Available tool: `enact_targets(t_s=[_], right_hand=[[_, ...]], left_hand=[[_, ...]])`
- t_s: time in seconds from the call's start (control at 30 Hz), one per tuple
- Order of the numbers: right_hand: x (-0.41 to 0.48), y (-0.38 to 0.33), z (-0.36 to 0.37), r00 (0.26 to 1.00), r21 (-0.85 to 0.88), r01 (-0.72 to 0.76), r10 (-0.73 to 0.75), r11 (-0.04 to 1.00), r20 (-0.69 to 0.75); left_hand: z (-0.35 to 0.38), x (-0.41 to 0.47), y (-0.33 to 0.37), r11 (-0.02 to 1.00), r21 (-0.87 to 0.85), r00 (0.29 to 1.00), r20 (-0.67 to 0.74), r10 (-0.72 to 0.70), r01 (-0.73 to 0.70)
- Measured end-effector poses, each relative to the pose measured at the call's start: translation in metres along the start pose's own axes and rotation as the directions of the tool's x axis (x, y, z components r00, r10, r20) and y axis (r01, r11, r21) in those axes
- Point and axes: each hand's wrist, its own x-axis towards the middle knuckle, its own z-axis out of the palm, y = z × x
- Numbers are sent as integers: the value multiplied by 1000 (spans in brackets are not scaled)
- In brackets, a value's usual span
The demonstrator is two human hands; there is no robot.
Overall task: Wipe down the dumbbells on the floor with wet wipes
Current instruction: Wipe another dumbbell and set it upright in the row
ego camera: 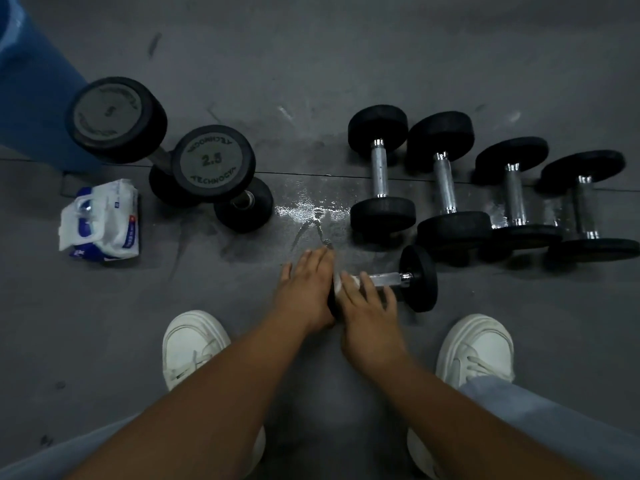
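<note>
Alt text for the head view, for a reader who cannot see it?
Both hands work a white wipe on a small dumbbell lying on the grey floor. Four dumbbells lie in a row beyond; a wipes pack sits left.

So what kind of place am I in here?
Most likely a gym: several black dumbbells lie on dark rubber-like floor tiles, and one upright dumbbell carries a 2.5 weight marking.

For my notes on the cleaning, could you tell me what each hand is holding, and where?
The right hand presses a white wet wipe onto the dumbbell handle; the left hand covers its near weight head. Neither grip is fully visible.
</note>
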Motion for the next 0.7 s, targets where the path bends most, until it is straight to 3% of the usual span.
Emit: enact_targets(t_s=[0.07, 0.13, 0.23, 0.3, 0.37, 0.43, 0.57, 0.7], right_hand=[[21, 6, -8, 999, -15, 30, -30, 999, -10], [36, 3, -16, 999, 68, -10, 7, 998, 48], [32, 9, -16, 1000, 162, -18, 15, 987, 23], [32, 22, -16, 993, 182, -6, 27, 983, -115], [42, 35, -18, 956, 270, -88, 157, 959, -247], [52, 32, -21, 946, 360, -130, 224, 924, -233], [33, 10, -3, 964, 382, -23, 122, 924, -237], [26, 6, 7, 949, 418, -24, 152, 908, -276]], left_hand=[[0, 2, -1, 1000, 10, 1000, -10, -1, 1], [0, 0, 0, 1000, 5, 1000, -12, -5, 5], [2, -2, 1, 1000, 18, 1000, -6, -7, 7], [-1, -1, 0, 1000, 28, 1000, 7, -12, 12], [-3, 1, 0, 999, 33, 1000, 18, -11, 10], [-3, 0, 1, 999, 43, 1000, 15, -10, 10], [0, 1, -1, 1000, 10, 1000, 3, -11, 11], [1, 2, -1, 1000, -22, 1000, 5, -8, 8]])
